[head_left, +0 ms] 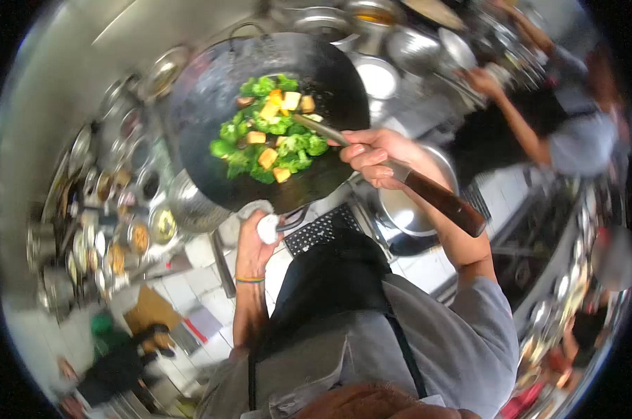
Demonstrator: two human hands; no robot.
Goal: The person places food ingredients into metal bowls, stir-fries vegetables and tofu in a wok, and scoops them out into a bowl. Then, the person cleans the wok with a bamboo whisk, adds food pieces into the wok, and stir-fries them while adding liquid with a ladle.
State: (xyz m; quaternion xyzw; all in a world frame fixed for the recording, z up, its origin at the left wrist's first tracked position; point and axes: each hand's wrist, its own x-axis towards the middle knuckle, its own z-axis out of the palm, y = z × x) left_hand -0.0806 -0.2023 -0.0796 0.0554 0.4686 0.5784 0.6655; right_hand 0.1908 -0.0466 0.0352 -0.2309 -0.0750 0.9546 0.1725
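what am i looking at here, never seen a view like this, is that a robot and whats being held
No robot here: a person works with bare hands, seen by a camera worn on their head, looking forward and down. The right hand holds a long utensil, its far end at the broccoli and yellowish cubes in a dark wok. The left hand grips a white cloth at the wok's near side. Small bowls of food stand on the picture's left.

white-tiled floor (198,281) | on it: perforated black mat (321,229), brown cardboard (150,311)
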